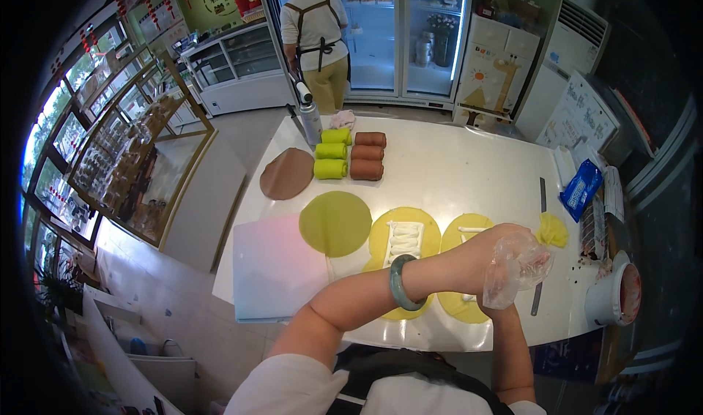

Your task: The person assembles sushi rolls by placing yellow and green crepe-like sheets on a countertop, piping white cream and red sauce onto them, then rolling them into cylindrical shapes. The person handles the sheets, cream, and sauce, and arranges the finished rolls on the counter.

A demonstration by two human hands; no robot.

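My left arm, with a green bangle (407,283), reaches across to the right over two yellow round sheets. Crinkled clear plastic covers my left hand (516,265); whether it is a glove or a bag I cannot make out. Its fingers look curled, and what they hold is hidden. From below, my right forearm (509,349) rises to meet it, the right hand hidden behind the left. A ruffled yellow piece (551,230) shows just past the fingers. The left yellow sheet (380,241) bears zigzag white cream (405,241); white strips (474,230) mark the right yellow sheet (458,307).
Green rolls (331,168) and brown rolls (367,169) lie at the back. Brown (286,173) and green (335,223) round sheets lie near a pale stack (274,268). Rightward are a long metal strip (537,298), blue packet (582,188) and white bucket (604,301). Another person (318,34) stands behind.
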